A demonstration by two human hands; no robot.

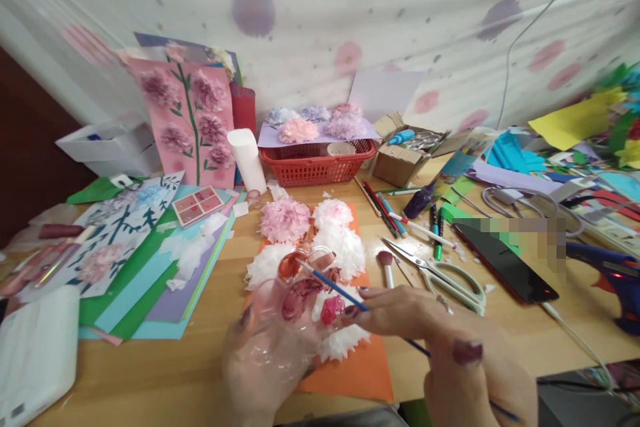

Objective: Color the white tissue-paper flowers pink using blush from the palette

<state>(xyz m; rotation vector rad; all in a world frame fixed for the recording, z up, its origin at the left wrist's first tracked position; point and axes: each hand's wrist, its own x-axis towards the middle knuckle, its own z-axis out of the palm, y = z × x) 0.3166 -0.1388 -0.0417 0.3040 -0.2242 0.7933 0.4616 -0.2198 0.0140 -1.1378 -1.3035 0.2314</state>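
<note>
My left hand (pixel 253 377), half closed, holds the palette (pixel 300 300) above white flowers (pixel 347 247); my right hand (pixel 450 340) pinches the brush (pixel 337 289), its tip at the orange paint (pixel 287 267).

Spotted white curtain (pixel 310 40), wooden tabletop (pixel 160 380), dark brown panel (pixel 30 127)

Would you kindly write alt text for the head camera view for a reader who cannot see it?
A person's left hand holds a clear palette with reddish paint, and the right hand holds a blue paintbrush over it, above fluffy white and pink flowers on orange paper. Behind stands a red basket topped with more flowers.
</note>
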